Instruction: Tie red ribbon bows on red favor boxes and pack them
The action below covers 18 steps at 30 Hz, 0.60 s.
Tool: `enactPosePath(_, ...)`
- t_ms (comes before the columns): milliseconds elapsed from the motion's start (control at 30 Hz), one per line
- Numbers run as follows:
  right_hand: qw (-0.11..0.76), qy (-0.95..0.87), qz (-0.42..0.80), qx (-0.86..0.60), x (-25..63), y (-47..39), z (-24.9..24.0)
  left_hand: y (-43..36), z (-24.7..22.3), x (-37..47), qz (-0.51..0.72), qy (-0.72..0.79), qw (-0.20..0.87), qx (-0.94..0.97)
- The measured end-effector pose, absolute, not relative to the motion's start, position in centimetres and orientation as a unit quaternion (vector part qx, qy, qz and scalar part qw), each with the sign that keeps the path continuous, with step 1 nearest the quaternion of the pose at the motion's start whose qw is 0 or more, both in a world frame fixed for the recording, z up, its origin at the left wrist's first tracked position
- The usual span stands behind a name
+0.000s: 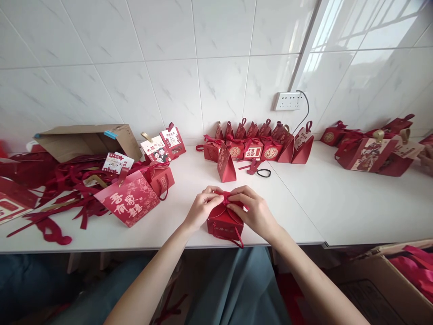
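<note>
A small red box (pixel 225 225) with a twisted red cord handle stands at the table's front edge, in front of my body. My left hand (pixel 205 206) pinches the top flaps of this box from the left. From the right, my right hand (pixel 252 210) holds the same top, its thumb and fingers closed near a red ribbon piece at the centre. The fingertips of both hands almost meet there. Just behind the box, a red triangular box (pixel 226 164) stands upright. Beside that lie a red ribbon (pixel 252 167) and a black loop (pixel 264 173).
Rows of red boxes (pixel 235 150) stand against the wall. At the left are a ribbon pile (pixel 76 180), a large red card box (pixel 130 198) and a cardboard box (pixel 88 142). More red boxes (pixel 368 153) and another person's hand (pixel 426 155) are at the right.
</note>
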State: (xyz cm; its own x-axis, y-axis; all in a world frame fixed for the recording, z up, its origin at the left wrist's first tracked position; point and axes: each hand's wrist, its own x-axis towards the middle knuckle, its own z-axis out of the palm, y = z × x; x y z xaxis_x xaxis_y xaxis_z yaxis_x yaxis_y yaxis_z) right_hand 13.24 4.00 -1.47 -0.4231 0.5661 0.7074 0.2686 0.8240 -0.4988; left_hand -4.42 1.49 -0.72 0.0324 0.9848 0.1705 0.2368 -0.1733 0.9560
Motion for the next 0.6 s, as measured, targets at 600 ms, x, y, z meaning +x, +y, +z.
enactPosePath(600,0.442,-0.865,-0.039,-0.235,15.7,3.7,-1.3,-0.4,-0.2,-5.5,0.462,0.565,0.141,0.669)
